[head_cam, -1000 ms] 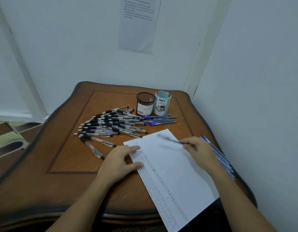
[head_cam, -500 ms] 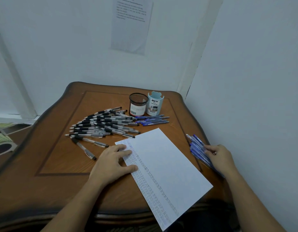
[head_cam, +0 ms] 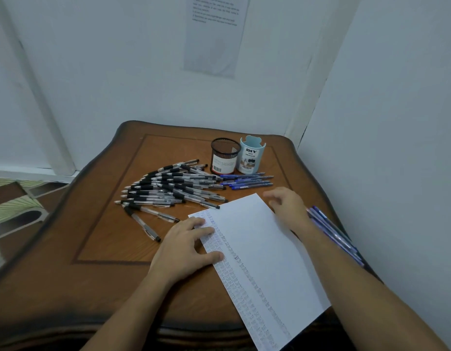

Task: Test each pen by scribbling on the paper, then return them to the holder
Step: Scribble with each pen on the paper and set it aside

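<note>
Flanking mesh holder (head_cam: pixel 224 155), blue organizer (head_cam: pixel 251 158) stands behind pens (head_cam: pixel 247 182).

Dark-bordered brown desk (head_cam: pixel 100 249), white paper (head_cam: pixel 265 249) banded with blue-grey scribble rows, black-gripped clear pens (head_cam: pixel 173 188) at its ten o'clock, blue pens (head_cam: pixel 247 182) at its twelve, black mesh holder (head_cam: pixel 224 157) (white label), pale blue holder (head_cam: pixel 251 157)

The right hand (head_cam: pixel 286 205), which a second ago held a pen over the paper (head_cam: pixel 257 249) and then reached to the blue pens (head_cam: pixel 333 231) at the right edge of the desk (head_cam: pixel 105 236), now holds nothing and hovers, fingers loose, by the paper's far corner.
</note>
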